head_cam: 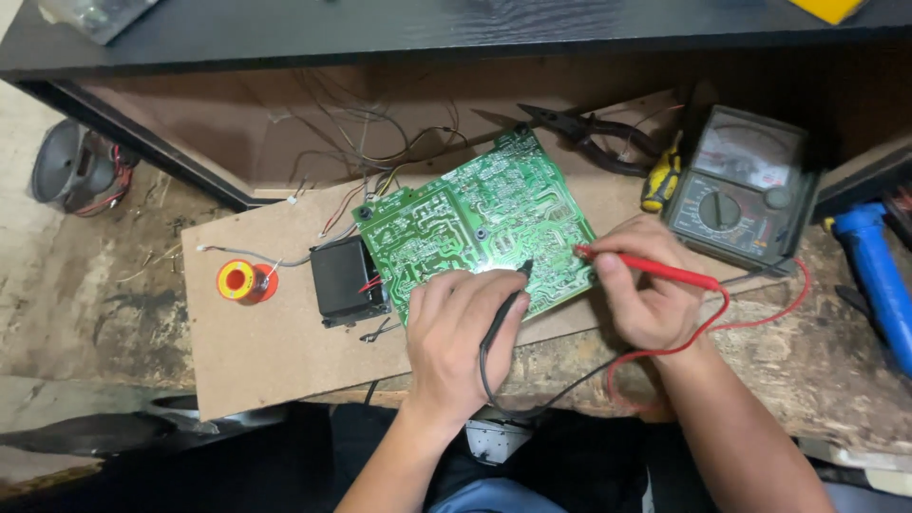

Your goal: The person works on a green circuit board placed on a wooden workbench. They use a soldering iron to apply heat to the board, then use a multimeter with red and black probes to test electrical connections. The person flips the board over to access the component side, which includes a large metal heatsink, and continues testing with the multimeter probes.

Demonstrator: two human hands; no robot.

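Touching two thin probe tips to the green circuit board (475, 223) is the job both hands are busy with, and it looks like it goes best when each tip sits still on one small shiny spot and does not slide onto the next one. The board lies tilted on a brown sheet of hardboard (256, 342), in the middle of the view.

The left hand (461, 332) has its grip closed around the black probe (508, 302), held like a pencil. Its tip pokes out toward 1 o'clock from the fingers and rests on the board's near edge. The right hand (646, 285) has its grip pinched shut on the red probe (646, 269). Its tip points toward 9 o'clock and lands on the board's right edge, near the black tip but apart from it. So the board lies just past both grips, at about 12 o'clock from the left hand and 10 o'clock from the right.

A red wire (703, 332) and a black wire (532, 404) loop back from the probes. At 3 o'clock from the board sits a dark meter (741, 190) with a round dial. A black box part (347, 282) is fixed at the board's left edge, and a spool of solder (245, 282) stands farther out at 9 o'clock. Pliers (594, 138) lie at 1 o'clock, and a blue tool (879, 275) rests on the rough counter (95, 285) at the far right.
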